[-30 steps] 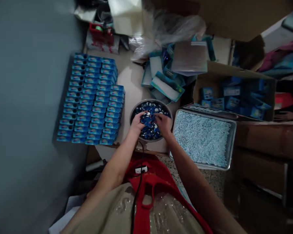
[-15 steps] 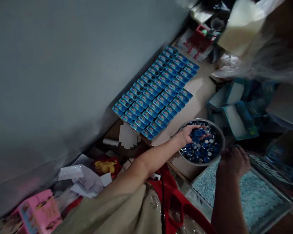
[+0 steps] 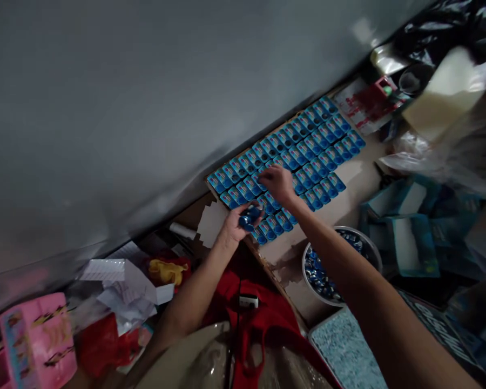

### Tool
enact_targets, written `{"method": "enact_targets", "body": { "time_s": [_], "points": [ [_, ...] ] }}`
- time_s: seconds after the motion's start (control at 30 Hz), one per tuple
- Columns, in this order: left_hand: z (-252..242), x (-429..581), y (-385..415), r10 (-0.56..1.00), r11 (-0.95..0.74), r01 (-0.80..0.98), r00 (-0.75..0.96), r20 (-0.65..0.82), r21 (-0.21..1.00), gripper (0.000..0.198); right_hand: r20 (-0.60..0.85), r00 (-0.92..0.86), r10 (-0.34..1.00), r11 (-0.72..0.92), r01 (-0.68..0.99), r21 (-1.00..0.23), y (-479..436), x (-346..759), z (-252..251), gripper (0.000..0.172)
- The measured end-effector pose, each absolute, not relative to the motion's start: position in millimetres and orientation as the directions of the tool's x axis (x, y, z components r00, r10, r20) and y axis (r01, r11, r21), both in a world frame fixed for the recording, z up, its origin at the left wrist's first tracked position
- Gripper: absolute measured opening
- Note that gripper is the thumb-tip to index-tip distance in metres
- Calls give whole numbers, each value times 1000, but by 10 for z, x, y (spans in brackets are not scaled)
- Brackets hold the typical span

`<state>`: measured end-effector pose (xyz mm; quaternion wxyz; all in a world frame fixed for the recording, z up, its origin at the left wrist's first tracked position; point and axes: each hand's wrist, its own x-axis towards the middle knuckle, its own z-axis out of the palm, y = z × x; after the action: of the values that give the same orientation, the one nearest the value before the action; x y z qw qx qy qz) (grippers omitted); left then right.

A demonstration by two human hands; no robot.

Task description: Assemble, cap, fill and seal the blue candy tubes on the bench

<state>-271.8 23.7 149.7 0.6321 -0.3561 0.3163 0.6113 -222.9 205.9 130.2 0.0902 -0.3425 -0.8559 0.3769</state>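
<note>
My left hand (image 3: 237,224) is cupped palm up at the front edge of the cards and holds several small, round blue caps (image 3: 250,216) with shiny sides. Over the middle of the card rows my right hand (image 3: 278,185) has its fingers pinched together; whatever lies between the fingertips is too dark to make out. Beneath it, blue printed cards (image 3: 314,172) lie in close rows, many with a round spot at one end. A round metal bowl (image 3: 379,259) of blue and silver caps (image 3: 318,270) is partly hidden by my right forearm.
A tray of pale blue bits (image 3: 344,340) stands near my right arm. Open blue boxes (image 3: 415,246) and clear plastic bags (image 3: 445,146) lie to the right. The grey wall (image 3: 146,97) borders the table's far side. A pink box (image 3: 44,340) and crumpled paper (image 3: 125,297) are at lower left.
My left hand has left the bowl and come over to the cards with caps in it. My right hand has swung from beside the tray to above the card rows. The view has shifted.
</note>
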Motion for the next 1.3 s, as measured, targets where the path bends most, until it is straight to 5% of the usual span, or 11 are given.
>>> {"method": "enact_targets", "body": {
  "time_s": [0.13,0.5,0.63,0.9,1.1,1.3],
  "points": [
    [1405,-3086,18,482,-151,-988,-64,-874,-11,19,-233,-846,480,685,527,-503,1815,-2910,1149,20],
    [1145,-3429,28,545,-236,-965,-39,-837,-109,20,-491,-717,494,771,623,-133,1761,-3459,1132,33],
    [1150,-3407,55,549,-262,-954,-23,-836,-145,24,-441,-783,439,772,580,-260,1835,-3344,1158,31],
    [1153,-3321,272,563,-210,-961,30,-826,-178,23,-11,-985,170,484,93,-870,1874,-2348,1254,34],
    [1054,-3243,483,607,-137,-965,96,-789,-223,31,-2,-951,309,488,161,-858,1890,-2151,1170,26],
    [1031,-3357,474,634,-188,-959,47,-772,-212,29,-173,-793,584,549,542,-636,2135,-2495,1191,24]
  ]
}}
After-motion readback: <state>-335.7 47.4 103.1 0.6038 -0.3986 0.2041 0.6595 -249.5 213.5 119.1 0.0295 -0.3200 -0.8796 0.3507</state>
